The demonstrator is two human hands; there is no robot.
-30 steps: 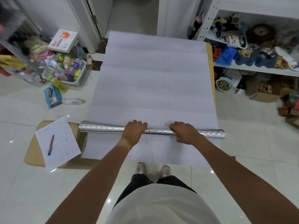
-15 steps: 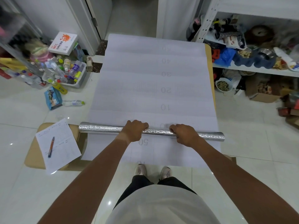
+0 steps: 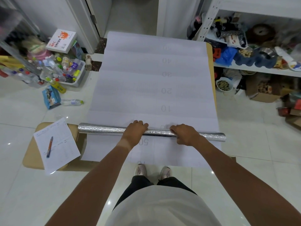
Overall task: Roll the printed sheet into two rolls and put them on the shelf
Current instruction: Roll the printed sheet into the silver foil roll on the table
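Silver and shiny, a long roll (image 3: 104,129) lies across a big white printed sheet (image 3: 154,82) on a brown table (image 3: 211,75). The sheet is spread flat, and faint numbers like 10, 20, 30 and 40 run up its middle. Both hands sit on top of the roll with fingers curled over it. The left hand (image 3: 136,130) grips near the middle, and the right hand (image 3: 184,133) grips a little further along, with a small gap between them. Part of the sheet, with the number 50, lies on the near side of the roll. On the left end of the table is a smaller paper (image 3: 57,144) with a pen (image 3: 49,146) lying on it. A white shelf (image 3: 254,69) full of mixed things stands at the right. A bin of bottles (image 3: 65,70) sits on the floor (image 3: 244,124) at the left, with a white box (image 3: 61,40) behind it.
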